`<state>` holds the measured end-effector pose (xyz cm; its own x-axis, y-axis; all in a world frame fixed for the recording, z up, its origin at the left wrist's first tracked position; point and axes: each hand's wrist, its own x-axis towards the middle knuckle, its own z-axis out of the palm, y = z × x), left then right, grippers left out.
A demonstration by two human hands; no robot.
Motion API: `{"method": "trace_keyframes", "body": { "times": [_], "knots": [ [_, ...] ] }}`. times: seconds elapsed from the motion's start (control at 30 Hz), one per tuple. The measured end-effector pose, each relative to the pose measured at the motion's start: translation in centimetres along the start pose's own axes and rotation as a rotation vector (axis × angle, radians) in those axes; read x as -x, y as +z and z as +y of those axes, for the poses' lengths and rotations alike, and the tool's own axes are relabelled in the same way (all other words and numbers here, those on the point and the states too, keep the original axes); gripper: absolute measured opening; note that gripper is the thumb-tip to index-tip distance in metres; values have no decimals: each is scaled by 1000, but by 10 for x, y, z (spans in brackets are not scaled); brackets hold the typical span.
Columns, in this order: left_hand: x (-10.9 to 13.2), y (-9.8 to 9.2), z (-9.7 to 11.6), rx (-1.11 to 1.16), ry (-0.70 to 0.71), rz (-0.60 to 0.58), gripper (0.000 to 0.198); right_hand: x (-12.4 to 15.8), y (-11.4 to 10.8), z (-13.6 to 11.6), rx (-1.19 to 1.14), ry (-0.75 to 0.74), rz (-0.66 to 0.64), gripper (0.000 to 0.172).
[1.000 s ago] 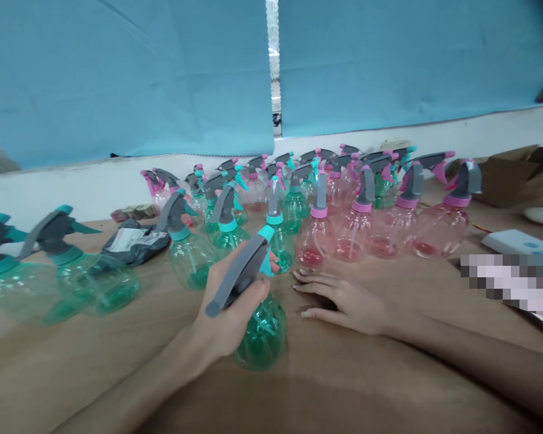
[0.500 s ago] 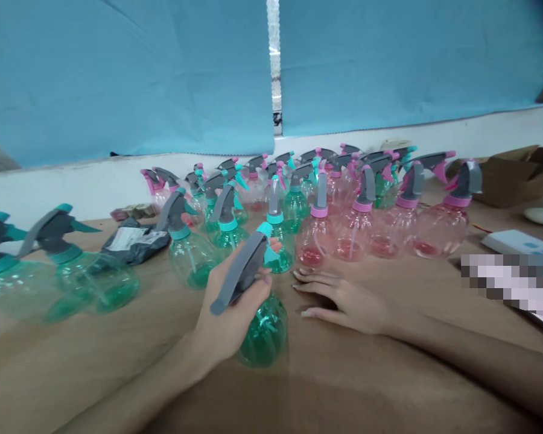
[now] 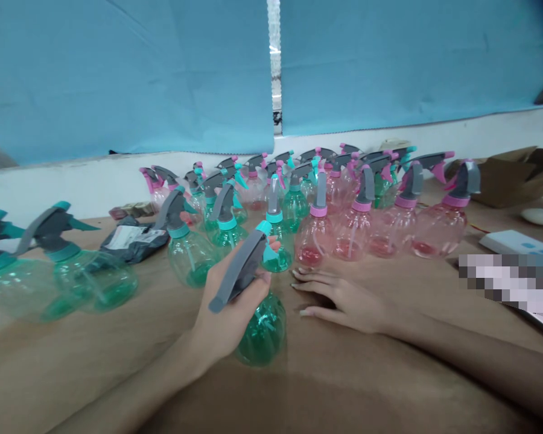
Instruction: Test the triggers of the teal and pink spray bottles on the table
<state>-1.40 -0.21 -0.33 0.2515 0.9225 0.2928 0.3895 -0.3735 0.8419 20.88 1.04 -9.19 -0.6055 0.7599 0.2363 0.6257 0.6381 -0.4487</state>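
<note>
My left hand (image 3: 228,307) is wrapped round the neck of a green spray bottle (image 3: 263,331), below its grey and turquoise trigger head. The round, clear green body stands on the brown table (image 3: 344,386), and the nozzle points away from me. Flat on the table to its right lies my right hand (image 3: 344,298), fingers spread and holding nothing. Just beyond its fingertips stands a pink spray bottle (image 3: 314,244) with a little liquid at the bottom. Another green spray bottle (image 3: 278,241) stands right behind the held one.
Several green and pink spray bottles crowd the back. Two green ones stand at left, the nearer to me being a green bottle (image 3: 95,280). A dark plastic packet (image 3: 133,240) lies behind them. At right are a cardboard box (image 3: 516,178), a white mouse (image 3: 540,216) and a white box (image 3: 520,244).
The view has shifted very slightly. My left hand keeps its hold on the green spray bottle, and my right hand stays where it was.
</note>
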Motion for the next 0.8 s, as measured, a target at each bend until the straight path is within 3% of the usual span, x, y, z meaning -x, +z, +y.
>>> {"method": "trace_keyframes", "body": {
  "times": [0.5, 0.8],
  "knots": [
    [2, 0, -4, -55, 3, 21, 6, 0, 3, 4, -15, -16, -1, 53],
    [1, 0, -1, -60, 21, 21, 19, 0, 2, 4, 0, -23, -3, 53]
  ]
}}
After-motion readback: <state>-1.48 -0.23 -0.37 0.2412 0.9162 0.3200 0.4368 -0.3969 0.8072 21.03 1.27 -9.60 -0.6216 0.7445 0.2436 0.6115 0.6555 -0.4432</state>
